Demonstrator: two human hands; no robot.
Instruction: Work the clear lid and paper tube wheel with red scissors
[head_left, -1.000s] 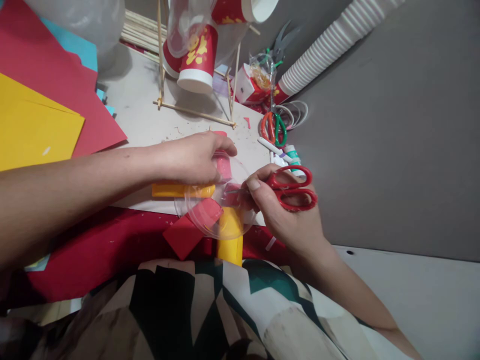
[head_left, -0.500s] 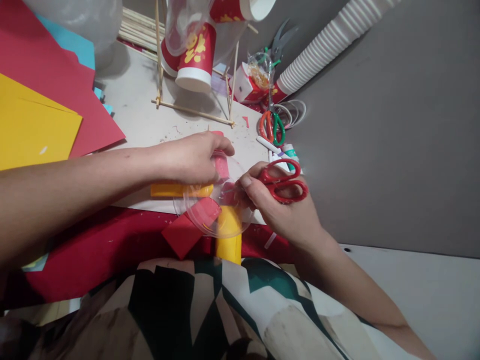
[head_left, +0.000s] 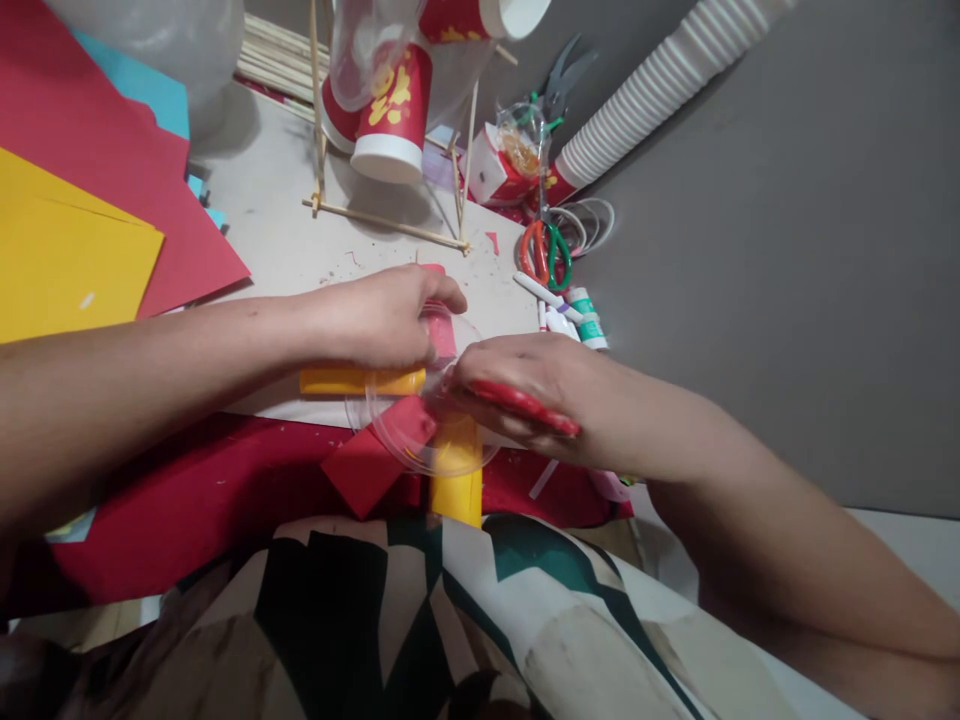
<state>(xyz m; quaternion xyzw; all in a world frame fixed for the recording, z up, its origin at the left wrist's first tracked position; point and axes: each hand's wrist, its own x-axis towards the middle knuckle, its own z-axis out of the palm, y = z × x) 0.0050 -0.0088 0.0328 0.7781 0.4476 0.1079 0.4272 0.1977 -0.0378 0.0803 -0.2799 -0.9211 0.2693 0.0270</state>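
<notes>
My left hand [head_left: 397, 318] is closed on the far left rim of a clear plastic lid [head_left: 390, 440]. Red and yellow paper strips fan out around the lid: a red strip [head_left: 364, 470] to the near left, a yellow strip [head_left: 457, 485] pointing at my lap, another yellow strip [head_left: 322, 382] under my left wrist. In my right hand [head_left: 555, 385] are red-handled scissors [head_left: 525, 402], turned edge-on over the lid's right side. My right fingers and palm hide the blades, and whether they touch the lid I cannot tell.
Beyond my hands stands a stick frame [head_left: 390, 225] with red paper cups [head_left: 394, 100] hanging in it. Orange-and-green-handled scissors [head_left: 546, 255] and a white pen [head_left: 547, 297] lie at the right by the grey wall. Coloured paper sheets [head_left: 75, 240] cover the left. A stack of cups [head_left: 660, 100] leans at the back.
My right hand has rolled over, back of the hand up, and the scissors have turned with it from handles spread flat to edge-on. My left hand and the lid stay nearly still.
</notes>
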